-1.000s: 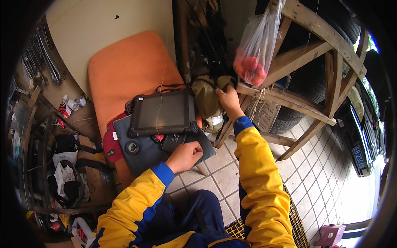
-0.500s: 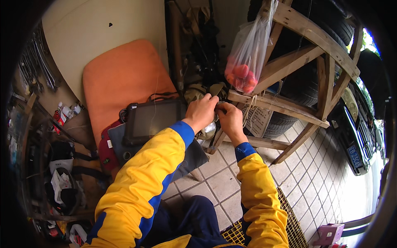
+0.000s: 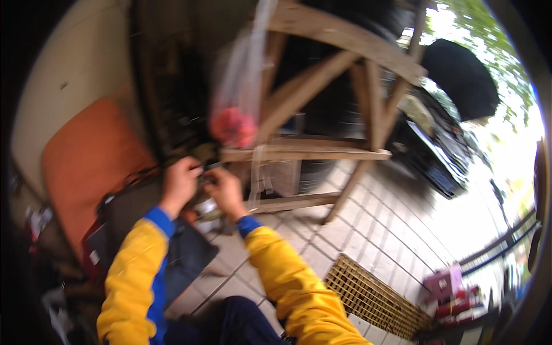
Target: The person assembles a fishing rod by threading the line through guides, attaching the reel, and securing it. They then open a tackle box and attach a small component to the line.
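Both hands are held close together over the gap between the chair and the wooden rack. My left hand (image 3: 180, 184) has its fingers curled and pressed together. My right hand (image 3: 226, 191) faces it in a pinch, almost touching. A small dark thing seems to sit between the fingertips, too blurred to name. Just right of the hands hangs a clear plastic bag (image 3: 234, 123) with red round things in it. Under my left forearm lies a dark flat device (image 3: 133, 201) on the orange-backed chair (image 3: 95, 167).
A wooden rack (image 3: 322, 148) with dark tyres (image 3: 322, 98) stands ahead to the right. On the tiled floor are a yellow grating (image 3: 374, 294) and a pink box (image 3: 443, 283). A car front (image 3: 434, 149) and a black rounded shape (image 3: 463, 77) show at far right.
The view has swung right, so the chair, rack and hands now appear farther left and blurred. More of the bright outdoors shows. Both hands stay pinched close together.
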Tool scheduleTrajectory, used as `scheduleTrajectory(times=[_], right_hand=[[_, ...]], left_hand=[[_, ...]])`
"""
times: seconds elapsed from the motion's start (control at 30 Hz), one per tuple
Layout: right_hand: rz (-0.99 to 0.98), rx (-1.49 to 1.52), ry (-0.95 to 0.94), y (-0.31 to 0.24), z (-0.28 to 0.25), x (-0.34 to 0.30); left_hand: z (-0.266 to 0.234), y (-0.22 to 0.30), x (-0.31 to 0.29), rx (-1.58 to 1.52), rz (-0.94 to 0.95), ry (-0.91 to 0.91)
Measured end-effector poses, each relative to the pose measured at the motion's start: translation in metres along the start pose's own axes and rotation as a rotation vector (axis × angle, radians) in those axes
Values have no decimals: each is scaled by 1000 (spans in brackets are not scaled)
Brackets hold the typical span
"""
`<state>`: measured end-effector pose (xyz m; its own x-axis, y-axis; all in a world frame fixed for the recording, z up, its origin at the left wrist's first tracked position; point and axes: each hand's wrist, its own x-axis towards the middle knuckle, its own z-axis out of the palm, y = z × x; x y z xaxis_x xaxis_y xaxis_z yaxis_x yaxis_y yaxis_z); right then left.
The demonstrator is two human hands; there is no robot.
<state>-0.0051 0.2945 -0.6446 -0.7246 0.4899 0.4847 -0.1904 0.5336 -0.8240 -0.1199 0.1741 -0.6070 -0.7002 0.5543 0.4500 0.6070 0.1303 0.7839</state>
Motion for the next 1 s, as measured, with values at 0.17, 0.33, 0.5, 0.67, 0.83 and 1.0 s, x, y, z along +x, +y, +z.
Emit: scheduleTrajectory(times=[0.17,0.33,0.5,0.67,0.83,1.0], right_hand=[[66,-73,-12,-14,-9,-4],[54,-92,-58,-15,-13,-13],[12,-140,-104,-8,-26,-18],[159,-96,-236,-26,-32,-8],[215,-335,-254,-38,-26,19],[259,-329,-70,-35,-18,17]], left_hand=[[-8,-20,17,-113,-253,88],[-35,-59,48,13,-338,140],[-59,-112,76,147,-404,141],[-55,-78,53,635,-458,233],[-50,7,-1,345,216,34],[-71,35,-38,522,240,-253]])
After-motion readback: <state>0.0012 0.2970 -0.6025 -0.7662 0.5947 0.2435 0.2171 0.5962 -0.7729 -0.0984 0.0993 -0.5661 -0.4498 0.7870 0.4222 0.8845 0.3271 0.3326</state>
